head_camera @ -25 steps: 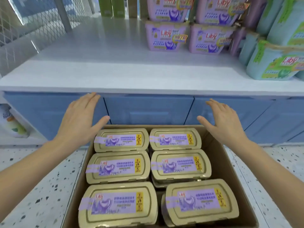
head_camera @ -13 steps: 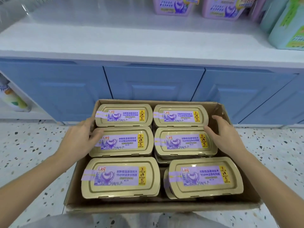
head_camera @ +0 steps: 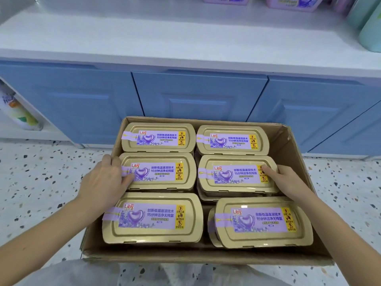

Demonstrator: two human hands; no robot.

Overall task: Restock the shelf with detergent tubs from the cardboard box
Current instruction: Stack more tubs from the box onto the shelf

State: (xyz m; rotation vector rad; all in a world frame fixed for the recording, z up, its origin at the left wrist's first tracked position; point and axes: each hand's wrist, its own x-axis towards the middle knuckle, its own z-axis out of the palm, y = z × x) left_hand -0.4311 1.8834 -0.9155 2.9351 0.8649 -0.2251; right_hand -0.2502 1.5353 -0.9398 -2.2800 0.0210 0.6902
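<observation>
An open cardboard box (head_camera: 292, 145) sits on the floor in front of me, holding several gold-lidded detergent tubs with purple labels in two columns. My left hand (head_camera: 103, 182) wraps the left end of the middle-left tub (head_camera: 160, 172), thumb on its lid. My right hand (head_camera: 286, 180) grips the right end of the middle-right tub (head_camera: 233, 174), fingertips on the lid. Both tubs still lie level in the box. The white shelf (head_camera: 165, 38) runs across above the box.
Blue cabinet doors (head_camera: 198, 96) stand right behind the box. Purple tubs (head_camera: 294, 2) and teal tubs (head_camera: 371, 32) stand at the shelf's back and right. A bottle (head_camera: 22, 114) lies in a low cubby at left. Speckled floor surrounds the box.
Both hands came down from above the box's far end onto the two middle tubs and closed on their outer ends. My view tilted down toward the box.
</observation>
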